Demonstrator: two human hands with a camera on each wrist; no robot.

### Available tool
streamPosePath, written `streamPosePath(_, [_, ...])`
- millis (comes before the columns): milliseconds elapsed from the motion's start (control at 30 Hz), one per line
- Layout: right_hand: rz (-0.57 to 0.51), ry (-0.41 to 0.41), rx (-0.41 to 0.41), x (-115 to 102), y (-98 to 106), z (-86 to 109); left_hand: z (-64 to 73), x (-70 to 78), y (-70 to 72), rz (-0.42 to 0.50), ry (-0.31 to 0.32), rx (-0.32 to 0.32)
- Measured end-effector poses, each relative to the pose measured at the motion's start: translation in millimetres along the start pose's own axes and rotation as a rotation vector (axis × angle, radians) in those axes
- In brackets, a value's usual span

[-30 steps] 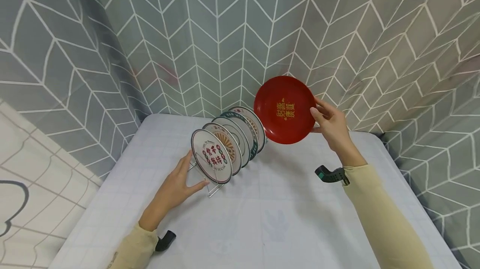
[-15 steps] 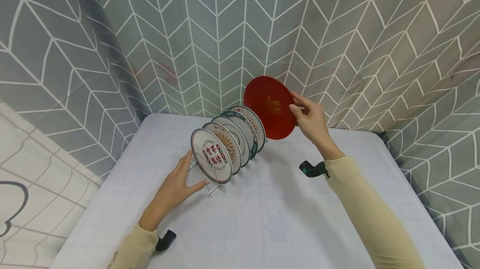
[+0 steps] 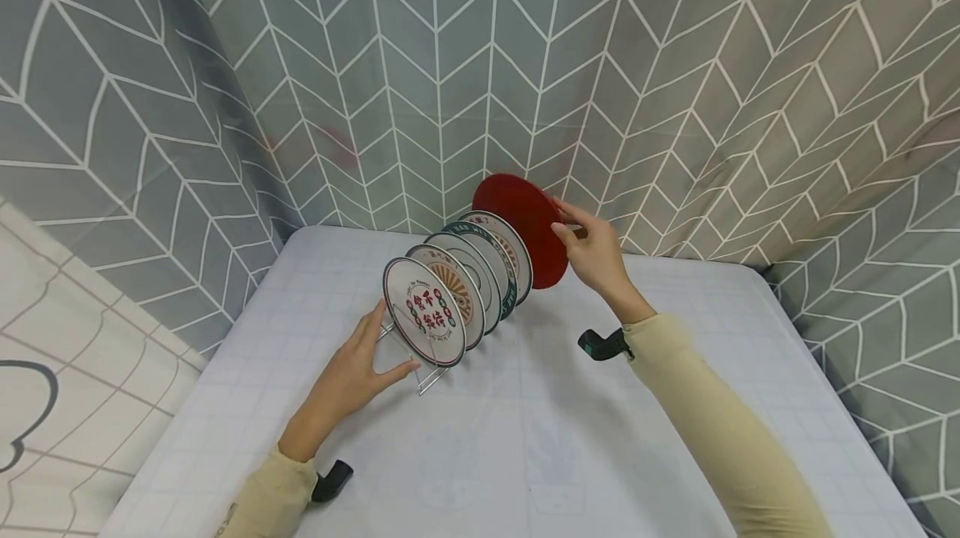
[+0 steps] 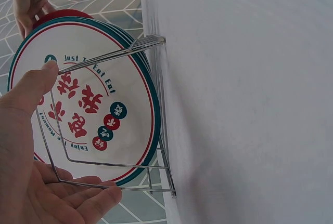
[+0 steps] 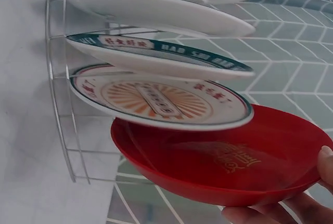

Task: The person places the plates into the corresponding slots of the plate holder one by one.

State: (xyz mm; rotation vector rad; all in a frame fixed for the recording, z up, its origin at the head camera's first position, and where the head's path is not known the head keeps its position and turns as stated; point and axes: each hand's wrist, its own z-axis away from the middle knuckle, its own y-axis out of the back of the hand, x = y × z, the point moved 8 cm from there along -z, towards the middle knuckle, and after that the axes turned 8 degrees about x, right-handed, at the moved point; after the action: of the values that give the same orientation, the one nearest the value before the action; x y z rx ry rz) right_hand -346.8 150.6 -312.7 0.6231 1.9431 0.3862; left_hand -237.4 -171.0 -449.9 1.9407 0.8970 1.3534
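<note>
A round red plate (image 3: 525,225) with gold characters is pinched at its right rim by my right hand (image 3: 596,254), thumb on the face and fingers behind. In the right wrist view the red plate (image 5: 171,156) stands tilted beside the last patterned plate (image 5: 161,99), its rim overlapping that plate's lower edge. Several white patterned plates stand in a row in a wire plate rack (image 3: 431,379). My left hand (image 3: 352,371) holds the rack's near end, thumb at one wire corner and fingers under the lower wire, next to the front plate (image 4: 93,130) with red characters.
The rack stands on a white-covered table (image 3: 510,455). Grey curtains (image 3: 450,62) with white chevron lines rise behind and at both sides. Dark wrist straps (image 3: 603,344) sit at the sleeve ends.
My right hand has carried the red plate left toward the rack's far end, turning it more edge-on and then lowering it. My left hand and the rack have stayed in place.
</note>
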Motion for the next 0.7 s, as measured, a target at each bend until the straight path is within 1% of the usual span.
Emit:
streamPosePath(300, [-0.008,0.027,-0.028,1.1,-25.8,3.9,-0.2,0.0,0.0,0.006,-0.003,0.003])
streamPosePath(567, [-0.008,-0.017,-0.024,16.5,-41.7,3.9,-0.3,-0.2,0.1,0.005,-0.008,0.003])
streamPosePath(700, [-0.003,-0.016,-0.015,22.4,-47.4,3.7,0.1,-0.3,0.4,0.003,-0.001,-0.006])
